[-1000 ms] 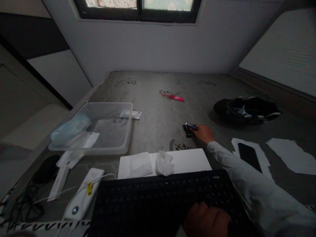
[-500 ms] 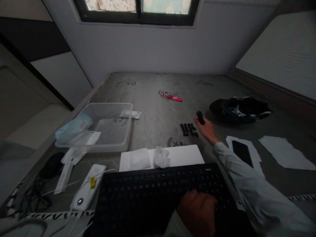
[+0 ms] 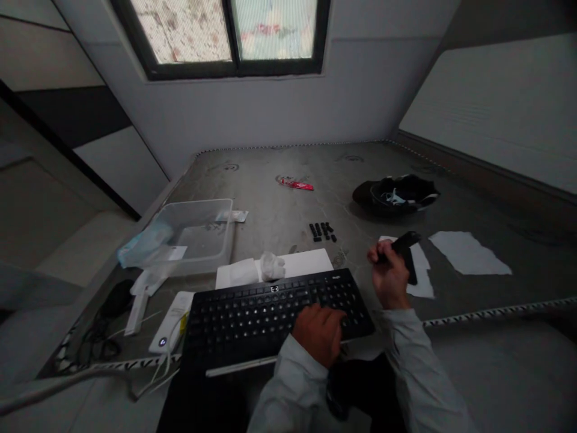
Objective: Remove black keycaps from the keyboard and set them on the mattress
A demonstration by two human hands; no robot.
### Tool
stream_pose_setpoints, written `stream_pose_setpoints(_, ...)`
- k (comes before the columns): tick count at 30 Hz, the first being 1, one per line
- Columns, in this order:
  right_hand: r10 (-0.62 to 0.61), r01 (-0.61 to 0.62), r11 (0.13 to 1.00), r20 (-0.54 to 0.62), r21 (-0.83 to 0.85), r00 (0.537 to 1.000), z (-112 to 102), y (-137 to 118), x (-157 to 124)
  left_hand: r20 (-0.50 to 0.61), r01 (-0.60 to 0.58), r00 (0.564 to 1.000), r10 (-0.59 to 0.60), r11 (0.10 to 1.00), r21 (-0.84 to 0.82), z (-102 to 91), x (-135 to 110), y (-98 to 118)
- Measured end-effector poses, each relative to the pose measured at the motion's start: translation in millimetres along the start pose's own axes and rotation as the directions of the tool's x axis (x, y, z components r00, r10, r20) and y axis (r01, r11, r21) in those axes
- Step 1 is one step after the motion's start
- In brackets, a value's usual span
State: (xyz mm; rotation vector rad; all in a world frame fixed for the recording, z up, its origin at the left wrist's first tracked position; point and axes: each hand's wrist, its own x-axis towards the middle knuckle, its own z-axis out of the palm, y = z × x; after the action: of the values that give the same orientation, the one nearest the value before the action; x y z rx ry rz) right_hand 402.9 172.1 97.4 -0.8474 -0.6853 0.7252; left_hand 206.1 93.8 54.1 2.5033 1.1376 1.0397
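A black keyboard (image 3: 246, 316) lies tilted in front of me, its near edge over my lap. My left hand (image 3: 318, 331) grips it near the right front, fingers bent over the keys; the thumb is hidden. To the right of the keyboard, my right hand (image 3: 388, 270) is raised and closed around a black hand-held tool (image 3: 406, 240) with a wider end pointing up and right. The exact kind of tool is unclear. Beyond the keyboard, several small black pieces (image 3: 322, 231), looking like keycaps, lie in short rows.
A clear plastic bin (image 3: 198, 264) stands left, holding a bluish bag. Crumpled tissue (image 3: 271, 266) rests on a white box (image 3: 306, 263). A white power bank (image 3: 169, 331) with cables lies near left. White paper (image 3: 469, 252), a black helmet-like object (image 3: 396, 195) and a red packet (image 3: 296, 184) lie beyond.
My right hand, with the black tool, has drawn back from beside the small black pieces to the keyboard's right side. My left hand remains on the keyboard. The view has shifted.
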Motion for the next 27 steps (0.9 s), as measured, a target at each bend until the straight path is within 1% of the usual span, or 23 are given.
stream_pose_setpoints(3, 0.110, -0.116, 0.966, 0.039, 0.232, 0.993, 4.5, -12.1, -17.4, -0.048, 0.170, 0.985, -0.167, 0.983, 0.075, -10.7, 2.4, -2.6)
stream_pose_setpoints(4, 0.158, -0.168, 0.945, 0.057, 0.282, 0.986, 5.2, -12.9, -22.1, -0.067, 0.220, 0.975, -0.214, 0.970, 0.100, -13.8, 4.7, -5.2)
stream_pose_setpoints(6, 0.245, -0.263, 0.902, 0.098, 0.342, 0.965, 6.8, -11.1, -29.5, -0.069, 0.284, 0.959, -0.277, 0.944, 0.165, -18.5, 11.8, -12.1)
stream_pose_setpoints(9, 0.326, -0.361, 0.867, 0.157, 0.344, 0.932, 13.1, -5.0, -37.2, -0.022, 0.324, 0.944, -0.329, 0.911, 0.257, -20.1, 26.0, -22.7)
stream_pose_setpoints(13, 0.366, -0.411, 0.850, 0.192, 0.330, 0.911, 25.0, -1.6, -42.4, 0.048, 0.298, 0.945, -0.324, 0.910, 0.288, -14.6, 38.3, -31.1)
stream_pose_setpoints(15, 0.368, -0.416, 0.842, 0.197, 0.343, 0.909, 24.5, -4.2, -40.0, 0.057, 0.278, 0.951, -0.303, 0.923, 0.264, -11.4, 39.0, -33.2)
stream_pose_setpoints(17, 0.355, -0.394, 0.840, 0.171, 0.373, 0.919, 14.3, -10.1, -32.1, 0.045, 0.277, 0.954, -0.295, 0.932, 0.235, -9.5, 37.7, -34.6)
stream_pose_setpoints(19, 0.321, -0.338, 0.847, 0.111, 0.411, 0.941, -5.5, -18.5, -19.7, 0.035, 0.287, 0.953, -0.301, 0.934, 0.211, -9.0, 36.2, -35.7)
stream_pose_setpoints(21, 0.264, -0.256, 0.871, 0.039, 0.419, 0.964, -29.8, -27.1, -6.6, 0.039, 0.294, 0.951, -0.307, 0.936, 0.192, -9.6, 35.8, -36.6)
stream_pose_setpoints(23, 0.227, -0.201, 0.895, -0.020, 0.398, 0.974, -49.5, -33.5, 3.0, 0.047, 0.296, 0.950, -0.309, 0.939, 0.176, -10.3, 36.4, -37.5)
stream_pose_setpoints(24, 0.217, -0.187, 0.904, -0.037, 0.385, 0.975, -55.2, -35.1, 5.5, 0.050, 0.299, 0.949, -0.311, 0.939, 0.171, -10.5, 36.8, -37.9)
stream_pose_setpoints(25, 0.216, -0.184, 0.910, -0.045, 0.373, 0.975, -57.2, -35.5, 6.1, 0.052, 0.302, 0.948, -0.315, 0.938, 0.168, -10.6, 37.3, -38.3)
stream_pose_setpoints(27, 0.238, -0.216, 0.911, -0.019, 0.351, 0.971, -50.1, -32.2, 2.4, 0.053, 0.310, 0.945, -0.322, 0.936, 0.165, -10.7, 37.9, -38.8)
